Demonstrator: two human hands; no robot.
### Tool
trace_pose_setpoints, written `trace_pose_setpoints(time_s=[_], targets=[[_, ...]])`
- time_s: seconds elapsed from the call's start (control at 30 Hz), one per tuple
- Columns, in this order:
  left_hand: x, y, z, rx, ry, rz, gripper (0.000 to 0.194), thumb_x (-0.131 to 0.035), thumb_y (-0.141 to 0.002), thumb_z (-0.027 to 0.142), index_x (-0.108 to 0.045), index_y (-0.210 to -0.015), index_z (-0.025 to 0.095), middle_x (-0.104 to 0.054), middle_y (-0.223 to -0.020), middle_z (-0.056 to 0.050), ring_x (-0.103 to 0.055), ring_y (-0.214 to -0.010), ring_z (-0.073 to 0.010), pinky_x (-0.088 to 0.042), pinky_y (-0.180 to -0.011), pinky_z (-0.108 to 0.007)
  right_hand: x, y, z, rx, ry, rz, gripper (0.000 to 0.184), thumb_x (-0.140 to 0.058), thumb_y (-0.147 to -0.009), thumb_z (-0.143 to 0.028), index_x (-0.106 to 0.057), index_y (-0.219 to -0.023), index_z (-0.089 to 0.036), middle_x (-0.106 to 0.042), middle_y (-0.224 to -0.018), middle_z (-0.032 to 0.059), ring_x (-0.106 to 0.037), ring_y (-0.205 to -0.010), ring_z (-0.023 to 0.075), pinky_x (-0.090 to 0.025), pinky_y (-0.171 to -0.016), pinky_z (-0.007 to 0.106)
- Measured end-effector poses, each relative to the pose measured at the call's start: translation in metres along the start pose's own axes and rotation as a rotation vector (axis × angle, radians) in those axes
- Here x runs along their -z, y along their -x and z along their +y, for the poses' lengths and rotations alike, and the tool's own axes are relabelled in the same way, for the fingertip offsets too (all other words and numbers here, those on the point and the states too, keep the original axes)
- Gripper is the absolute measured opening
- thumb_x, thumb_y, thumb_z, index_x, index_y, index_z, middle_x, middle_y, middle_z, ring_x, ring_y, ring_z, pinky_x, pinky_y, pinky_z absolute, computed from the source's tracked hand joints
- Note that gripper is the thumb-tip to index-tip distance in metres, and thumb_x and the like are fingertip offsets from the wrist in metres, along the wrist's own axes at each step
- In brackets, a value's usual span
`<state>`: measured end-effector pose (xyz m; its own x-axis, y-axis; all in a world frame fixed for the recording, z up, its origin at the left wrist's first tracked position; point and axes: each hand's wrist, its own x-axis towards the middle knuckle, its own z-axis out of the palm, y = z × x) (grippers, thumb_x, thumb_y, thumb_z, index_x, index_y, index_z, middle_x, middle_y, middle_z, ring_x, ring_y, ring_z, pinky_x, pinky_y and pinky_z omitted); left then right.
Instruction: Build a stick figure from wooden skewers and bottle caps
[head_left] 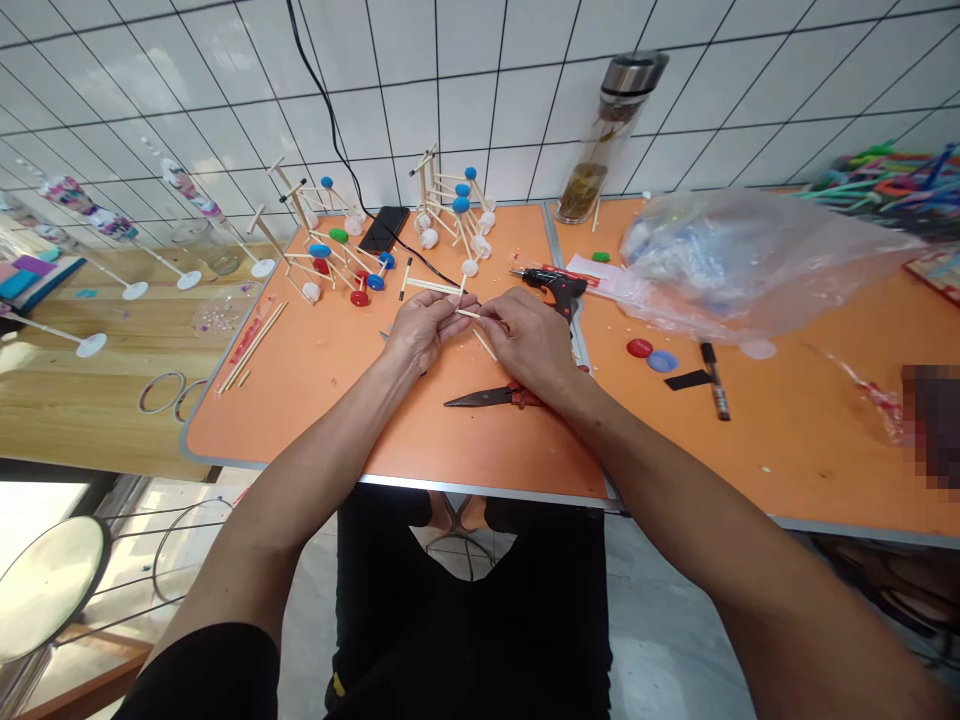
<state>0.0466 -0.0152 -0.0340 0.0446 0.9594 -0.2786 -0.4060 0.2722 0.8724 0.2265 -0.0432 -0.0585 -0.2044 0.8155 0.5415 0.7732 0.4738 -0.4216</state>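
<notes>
Over the orange table, my left hand (424, 325) is closed, with its fingertips on a small frame of pale wooden sticks (433, 287); the frame has a black-tipped crosspiece at its far end. My right hand (529, 340) pinches a short wooden stick (468, 314) that reaches to the left fingertips. Whether the stick touches the frame I cannot tell. Below the right palm lies a loose stick (485, 345). Scissors with dark blades (480, 398) lie nearer to me, their red handles partly under my right hand. Just beyond that hand is a black glue gun (559, 288).
Stick models with coloured bottle caps (360, 298) stand at the back left, near a phone (384, 230) and a cable. A glass bottle (585, 185), a plastic bag (720, 265), caps (640, 347) and a marker (716, 382) are to the right. Long sticks (253, 347) lie left.
</notes>
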Motion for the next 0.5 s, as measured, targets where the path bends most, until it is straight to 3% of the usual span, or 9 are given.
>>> trace_pose_setpoints(time_s=[0.5], targets=[[-0.0023,0.0013,0.0008,-0.01,0.01,-0.001,0.015,-0.072,-0.105,0.005,-0.071,-0.093,0.014,-0.089,-0.102,-0.01,-0.088,-0.099,-0.0158,-0.068,-0.103,-0.027,0.0007,-0.001,0.0004,0.006,-0.017,-0.003,0.025,-0.061,-0.114,-0.033,-0.084,-0.115,-0.023,-0.08,-0.112,0.0119,-0.073,-0.105,0.0295,-0.05,-0.081,0.038]])
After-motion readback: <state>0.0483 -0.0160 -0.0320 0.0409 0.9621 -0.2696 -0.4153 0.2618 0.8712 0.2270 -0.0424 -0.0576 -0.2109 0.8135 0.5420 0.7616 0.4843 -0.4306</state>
